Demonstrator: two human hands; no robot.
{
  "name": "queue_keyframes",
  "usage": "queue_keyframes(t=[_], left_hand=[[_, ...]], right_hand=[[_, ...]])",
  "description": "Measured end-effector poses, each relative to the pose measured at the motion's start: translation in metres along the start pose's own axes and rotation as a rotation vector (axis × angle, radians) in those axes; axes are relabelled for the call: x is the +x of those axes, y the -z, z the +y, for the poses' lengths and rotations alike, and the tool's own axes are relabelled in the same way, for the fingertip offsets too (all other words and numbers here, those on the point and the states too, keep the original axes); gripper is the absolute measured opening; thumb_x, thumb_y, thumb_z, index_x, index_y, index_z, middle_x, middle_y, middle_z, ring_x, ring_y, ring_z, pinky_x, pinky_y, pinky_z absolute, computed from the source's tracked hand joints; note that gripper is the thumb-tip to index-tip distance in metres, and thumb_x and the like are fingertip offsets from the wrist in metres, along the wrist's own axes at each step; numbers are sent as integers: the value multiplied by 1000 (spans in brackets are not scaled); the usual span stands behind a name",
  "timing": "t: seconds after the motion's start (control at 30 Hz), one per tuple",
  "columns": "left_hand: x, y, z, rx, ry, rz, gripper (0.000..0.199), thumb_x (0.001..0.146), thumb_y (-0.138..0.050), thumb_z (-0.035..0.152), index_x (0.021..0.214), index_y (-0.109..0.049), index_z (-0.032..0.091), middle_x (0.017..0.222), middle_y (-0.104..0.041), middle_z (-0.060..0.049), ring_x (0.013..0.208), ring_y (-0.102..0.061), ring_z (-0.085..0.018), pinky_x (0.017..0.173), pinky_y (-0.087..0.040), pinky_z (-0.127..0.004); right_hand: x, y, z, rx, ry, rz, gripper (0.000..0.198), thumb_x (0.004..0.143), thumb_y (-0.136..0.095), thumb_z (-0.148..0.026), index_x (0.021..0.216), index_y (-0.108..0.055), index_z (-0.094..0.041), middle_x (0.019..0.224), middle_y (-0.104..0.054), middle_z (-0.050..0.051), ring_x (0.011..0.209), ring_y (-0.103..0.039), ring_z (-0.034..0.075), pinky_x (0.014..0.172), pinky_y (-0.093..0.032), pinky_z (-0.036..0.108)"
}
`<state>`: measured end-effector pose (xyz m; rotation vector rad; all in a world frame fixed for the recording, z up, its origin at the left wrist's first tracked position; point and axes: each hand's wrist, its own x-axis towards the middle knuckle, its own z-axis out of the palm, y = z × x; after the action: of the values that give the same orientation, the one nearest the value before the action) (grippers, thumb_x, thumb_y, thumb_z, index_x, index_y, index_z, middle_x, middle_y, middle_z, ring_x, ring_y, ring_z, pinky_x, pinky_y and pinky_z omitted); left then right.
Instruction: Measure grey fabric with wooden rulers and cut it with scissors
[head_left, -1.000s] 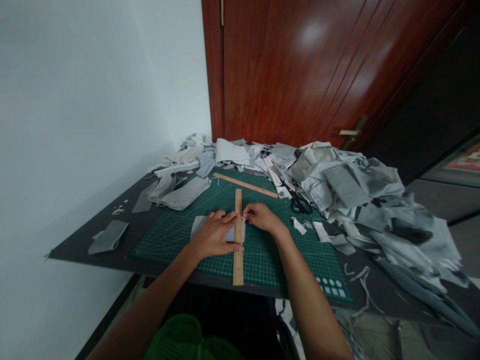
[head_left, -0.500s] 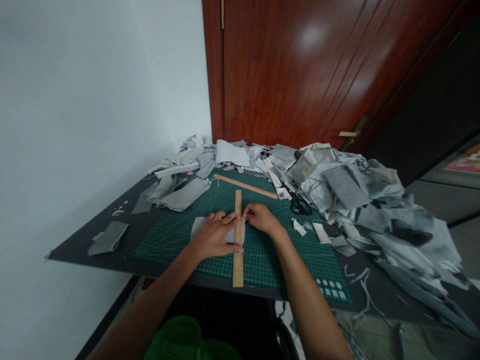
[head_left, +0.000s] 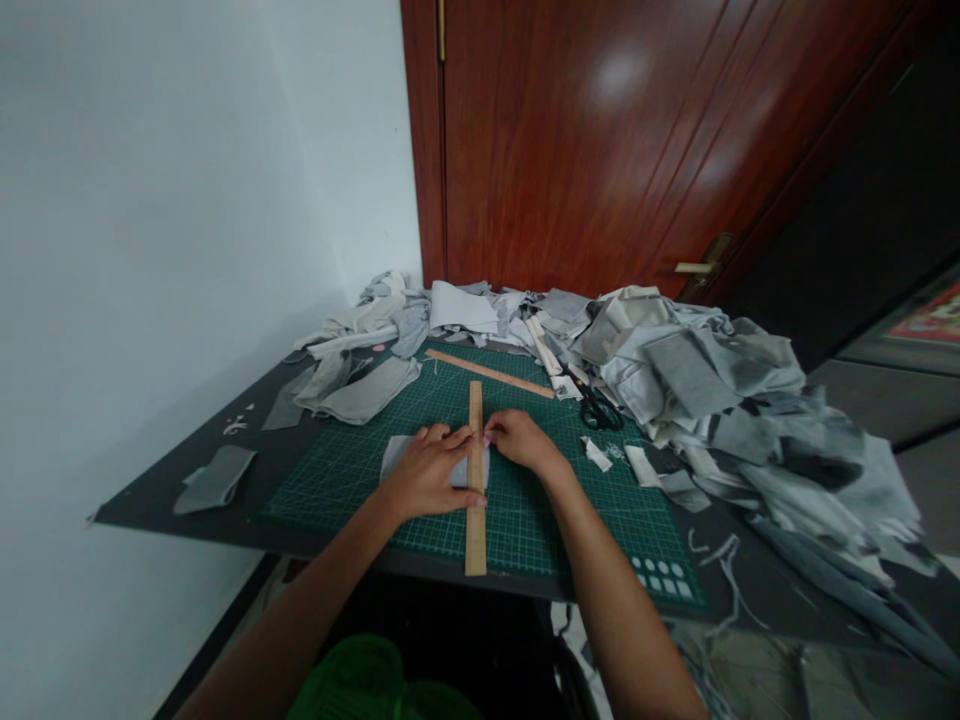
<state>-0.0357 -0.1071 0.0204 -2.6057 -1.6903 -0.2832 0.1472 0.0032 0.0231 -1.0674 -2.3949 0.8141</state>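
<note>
Head view, left grip (head_left: 433, 470) spread across ruler (head_left: 476, 540), cloth (head_left: 394, 454) partly hidden beneath, right grip (head_left: 517, 438) pinched, contents unclear

Plenty out of sight here!

The left hand (head_left: 429, 472) covers much of the gray cloth (head_left: 393, 457); what the right hand's (head_left: 521, 440) fingertips pinch, too small to tell! The ruler's (head_left: 476, 545) markings blur; the door (head_left: 570, 150) runs off the top.
</note>
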Motion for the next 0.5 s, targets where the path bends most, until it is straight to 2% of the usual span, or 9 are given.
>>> queue_keyframes(t=[0.13,0.33,0.43,0.5], left_hand=[[0,0,0,4,-3,5,85,74,-72,71,145,-50,29,148,-53,-6,115,-50,-33,91,-39,-44],[0,-4,-2,-2,5,11,87,73,-72,72,144,-51,27,150,-52,-7,118,-49,-34,92,-38,-46],[-1,-5,-3,-7,1,15,88,74,-72,72,145,-50,27,149,-53,-7,118,-49,-34,94,-38,-46],[-1,-4,-3,-4,1,15,89,73,-72,73,145,-50,26,149,-53,-7,119,-49,-34,94,-38,-46]], right_hand=[[-4,4,-4,17,-9,-37,19,82,-63,-6,75,-75,-19,78,-73,3,80,-65,18,75,-44,25],[-11,2,-3,105,-92,-175,16,78,-63,-6,74,-74,-17,55,-62,-3,53,-58,13,52,-40,21],[-12,0,1,166,-121,-258,17,75,-62,-4,71,-73,-16,53,-63,-4,49,-58,11,47,-38,19],[-11,0,3,197,-132,-263,17,76,-61,-5,72,-74,-16,55,-65,-3,49,-60,11,47,-40,17]])
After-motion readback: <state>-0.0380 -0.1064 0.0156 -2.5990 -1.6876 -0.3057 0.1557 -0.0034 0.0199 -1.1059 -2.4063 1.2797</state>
